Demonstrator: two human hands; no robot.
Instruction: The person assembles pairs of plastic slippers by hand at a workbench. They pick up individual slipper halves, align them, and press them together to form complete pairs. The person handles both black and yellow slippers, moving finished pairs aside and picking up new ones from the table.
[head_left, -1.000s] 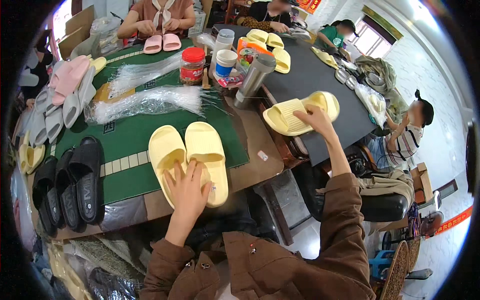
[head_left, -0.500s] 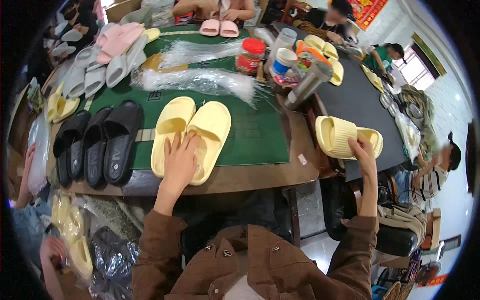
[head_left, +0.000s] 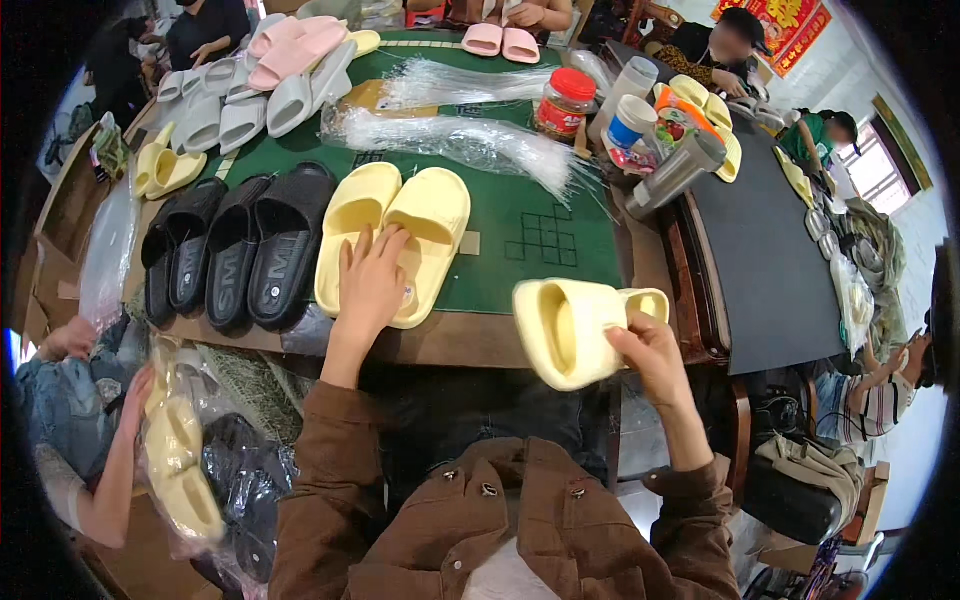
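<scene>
My right hand (head_left: 652,355) grips a pale yellow slide slipper (head_left: 590,340) and holds it up in front of the table's near edge. The slipper is tilted, with one wide opening turned toward me. On the table, a pair of matching yellow slippers (head_left: 440,215) lies side by side. Across the pair rests my left hand (head_left: 372,275), fingers stretched out and apart over the insoles, holding nothing. Immediately left of that pair stand several black slippers (head_left: 290,225) in a row.
Bundles of clear plastic ties (head_left: 460,140) lie across the green mat (head_left: 490,285). A red-lidded jar (head_left: 565,100) and a grey bottle (head_left: 680,175) stand to the right. Grey and pink slippers (head_left: 300,50) pile up at back left. Beside me, another person's arm (head_left: 115,455) touches bagged yellow slippers (head_left: 185,460).
My right hand has brought the yellow slipper left and toward me, away from the dark table, turning it. My left hand stays on the yellow pair. The whole view has shifted.
</scene>
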